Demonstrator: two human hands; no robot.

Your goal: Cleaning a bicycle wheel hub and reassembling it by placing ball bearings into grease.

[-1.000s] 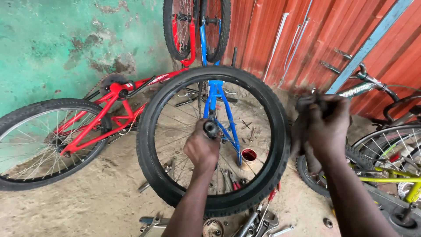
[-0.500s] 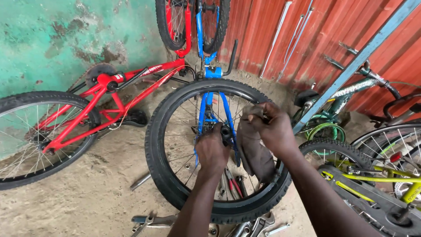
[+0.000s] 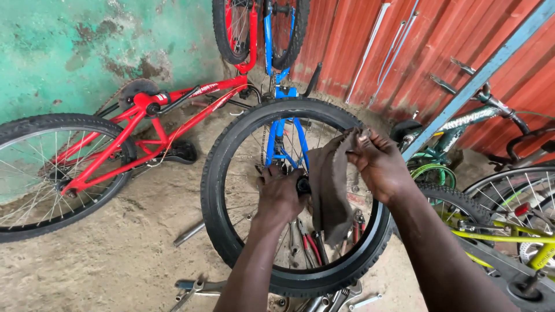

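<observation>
Left hand is closed around the dark hub at the centre of the black knobby-tyred spoked bicycle wheel, holding the wheel upright in front of the body. Right hand is closed in a pinch on the top edge of a dark brown-grey cloth rag; the rag hangs straight down, just to the right of the left hand and across the spokes on the hub side.

Change since a second ago: the right hand was then out beyond the right rim of the tyre, raised, with the rag bunched up in it. Half a second ago it had come in over the wheel beside the left hand. Now the rag is let out to full length and hangs just beside the hub. The left hand has kept its grip on the hub throughout; the wheel sits lower and nearer in view.

Judgement: the rag is now placed at the hub, so the wiping of the hub area looks about to begin rather than under way; whether the cloth touches the hub cannot be told.

Surroundings: below the hands, on the sandy ground, lie scattered metal tools, red-handled pliers among them. Left of the left hand lies a red bicycle frame with wheel. Beyond the wheel stands a blue frame. Right of the right hand, a yellow-green bicycle near the red corrugated wall.
</observation>
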